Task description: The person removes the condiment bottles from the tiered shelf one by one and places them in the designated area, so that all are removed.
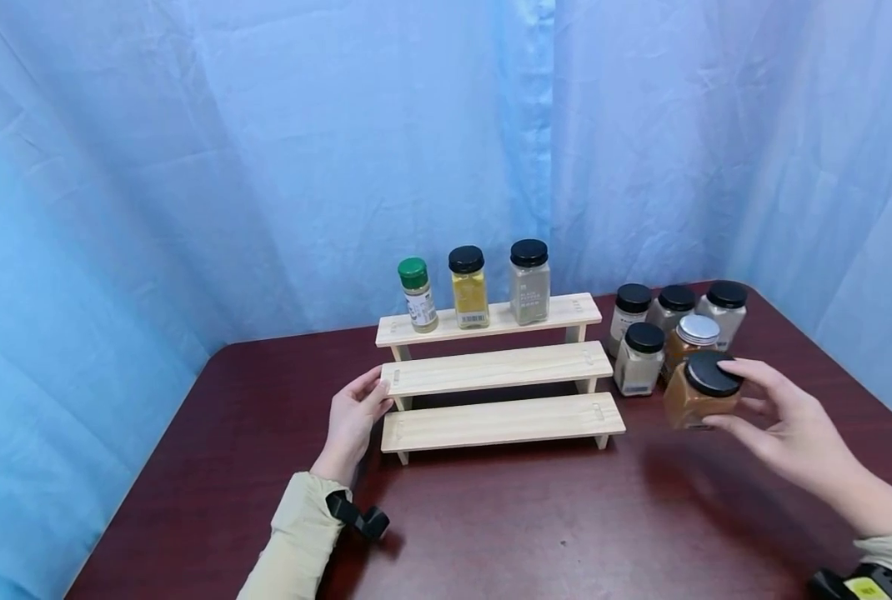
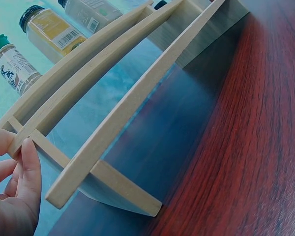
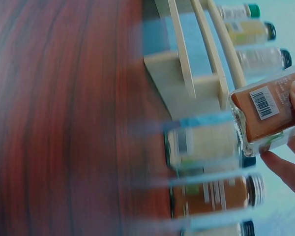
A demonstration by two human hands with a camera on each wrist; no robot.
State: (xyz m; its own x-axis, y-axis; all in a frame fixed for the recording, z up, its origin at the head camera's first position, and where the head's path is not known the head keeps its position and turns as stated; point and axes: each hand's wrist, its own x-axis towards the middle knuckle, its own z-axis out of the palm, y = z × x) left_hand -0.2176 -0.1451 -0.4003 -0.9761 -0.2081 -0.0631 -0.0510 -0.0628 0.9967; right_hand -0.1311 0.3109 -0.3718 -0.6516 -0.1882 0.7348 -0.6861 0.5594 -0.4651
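A three-tier wooden rack point(image 1: 502, 422) stands on the table. My left hand point(image 1: 352, 412) pinches the left end of its middle shelf between thumb and fingers, as the left wrist view also shows. On the top shelf stand a green-capped shaker point(image 1: 419, 302), a jar of yellow spice point(image 1: 470, 293) and a black-lidded jar of grey powder point(image 1: 530, 287). My right hand point(image 1: 791, 421) grips a square jar of orange-brown spice point(image 1: 692, 402) with a black lid, lifted off the table right of the rack. In the right wrist view that jar's barcode label point(image 3: 264, 103) faces the camera.
Several jars are grouped at the rack's right: a pale one point(image 1: 638, 367) in front, a silver-lidded brown one point(image 1: 688, 343), and black-lidded ones, including one at the far right point(image 1: 724, 310). Blue curtains point(image 1: 341, 167) hang behind the dark red table point(image 1: 536, 517).
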